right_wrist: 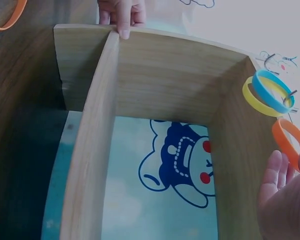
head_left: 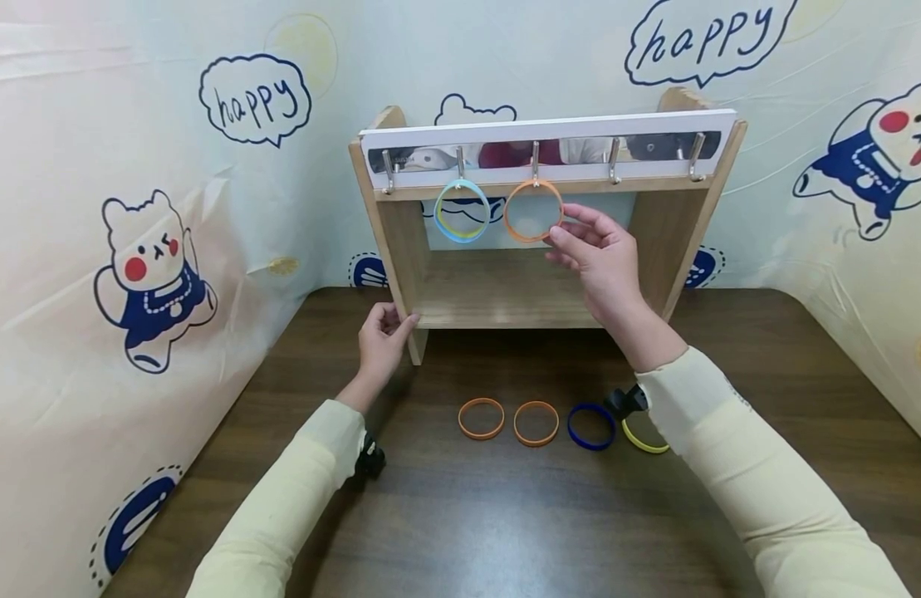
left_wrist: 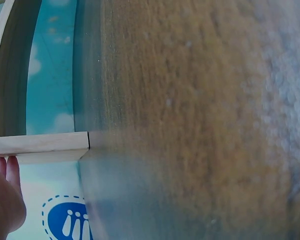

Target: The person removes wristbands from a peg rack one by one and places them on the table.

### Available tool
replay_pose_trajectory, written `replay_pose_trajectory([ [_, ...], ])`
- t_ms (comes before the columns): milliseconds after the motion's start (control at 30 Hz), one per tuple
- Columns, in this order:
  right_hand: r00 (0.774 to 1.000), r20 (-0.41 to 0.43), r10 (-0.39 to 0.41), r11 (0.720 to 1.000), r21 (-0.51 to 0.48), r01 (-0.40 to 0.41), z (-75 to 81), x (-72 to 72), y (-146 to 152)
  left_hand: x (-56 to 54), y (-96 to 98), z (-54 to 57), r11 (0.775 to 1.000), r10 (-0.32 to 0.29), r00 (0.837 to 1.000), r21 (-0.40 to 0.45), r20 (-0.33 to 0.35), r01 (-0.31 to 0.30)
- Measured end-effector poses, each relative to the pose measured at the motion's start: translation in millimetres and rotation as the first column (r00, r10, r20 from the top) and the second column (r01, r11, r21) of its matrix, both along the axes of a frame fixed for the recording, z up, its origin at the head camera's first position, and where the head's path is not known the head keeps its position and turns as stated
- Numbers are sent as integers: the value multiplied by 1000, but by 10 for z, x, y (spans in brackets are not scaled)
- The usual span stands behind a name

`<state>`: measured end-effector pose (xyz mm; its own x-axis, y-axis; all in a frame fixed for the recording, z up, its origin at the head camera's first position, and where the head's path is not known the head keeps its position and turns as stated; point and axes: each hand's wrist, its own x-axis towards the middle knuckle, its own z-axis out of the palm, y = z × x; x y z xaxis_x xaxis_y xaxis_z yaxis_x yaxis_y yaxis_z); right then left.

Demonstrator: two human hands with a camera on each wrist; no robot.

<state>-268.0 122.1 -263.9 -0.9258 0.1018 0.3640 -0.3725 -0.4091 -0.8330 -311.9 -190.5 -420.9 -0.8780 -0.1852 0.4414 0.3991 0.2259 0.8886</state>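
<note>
An orange silicone wristband (head_left: 533,212) is at the middle hook of a wooden rack (head_left: 497,286), its top against the hook. My right hand (head_left: 604,257) pinches the band's right side between thumb and fingers. On the hook to its left hang a light blue wristband (head_left: 462,237) and a yellow wristband (right_wrist: 257,102), overlapping. My left hand (head_left: 381,339) holds the rack's left side panel, thumb over the front edge by the lower shelf and fingers against the outside. In the left wrist view its fingers (left_wrist: 13,172) touch the panel.
On the table (head_left: 460,523) in front lie two orange wristbands (head_left: 481,435) in a row with a dark blue wristband (head_left: 590,446) and a yellow one (head_left: 647,448), partly behind the right sleeve. Other metal hooks (head_left: 614,162) stick out along the rack's white-framed mirror strip (head_left: 505,129).
</note>
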Motion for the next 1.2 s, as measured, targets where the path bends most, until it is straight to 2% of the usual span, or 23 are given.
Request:
replay_pose_trajectory([
  [300, 1000, 15, -5, 1000, -29, 6, 49, 24, -5, 46, 12, 49, 1000, 0, 1000, -8, 19, 0],
  [333, 1000, 15, -10, 1000, -24, 11, 53, 26, -5, 16, -2, 12, 1000, 3, 1000, -7, 15, -3],
  [733, 999, 7, -43, 998, -55, 43, 164, 71, 1, -9, -2, -3, 1000, 7, 1000, 0, 15, -7],
  [967, 997, -28, -68, 998, -11, 68, 198, 138, 41, -13, -4, -1, 1000, 13, 999, -12, 37, -13],
  [1067, 997, -44, -68, 998, -14, 68, 217, 174, 65, 6, 0, 27, 1000, 8, 999, -15, 40, -7],
  [1200, 996, -59, -67, 998, -9, 67, 250, 232, 107, 139, 50, 168, 999, 1, 999, -34, 34, 0],
])
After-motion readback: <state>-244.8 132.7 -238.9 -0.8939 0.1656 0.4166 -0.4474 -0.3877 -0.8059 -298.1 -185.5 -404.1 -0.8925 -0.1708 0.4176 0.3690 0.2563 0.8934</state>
